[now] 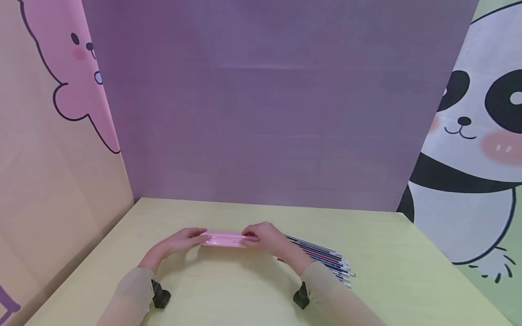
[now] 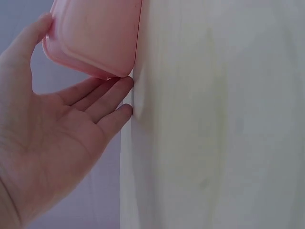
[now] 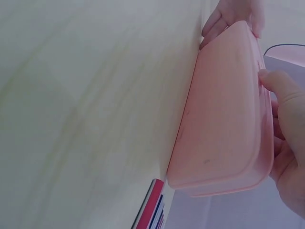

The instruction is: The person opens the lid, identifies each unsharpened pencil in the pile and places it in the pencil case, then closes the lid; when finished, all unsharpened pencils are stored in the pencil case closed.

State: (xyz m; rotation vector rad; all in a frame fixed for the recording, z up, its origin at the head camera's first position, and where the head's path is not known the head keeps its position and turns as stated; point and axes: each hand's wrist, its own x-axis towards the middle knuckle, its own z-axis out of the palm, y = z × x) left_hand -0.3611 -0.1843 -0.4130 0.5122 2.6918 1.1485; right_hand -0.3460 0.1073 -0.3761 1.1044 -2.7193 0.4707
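Beige fabric sleeves (image 1: 130, 292); left hand (image 1: 182, 241) and right hand (image 1: 267, 237) grip pink rectangular plastic box (image 1: 225, 239); slender dark pencils (image 1: 327, 259) at its four o'clock.

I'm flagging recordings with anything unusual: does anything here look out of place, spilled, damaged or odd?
Nothing looks spilled or broken. Only small points: the pink box has faint dark marks facing the right wrist camera, perhaps scuffs, and the pencils on the table lie with uneven ends.

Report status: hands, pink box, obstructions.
Left hand holding the left end, right hand gripping toward the right. Pink box held between both. Pencils lie to its right, may crowd that side; nothing visibly blocking.
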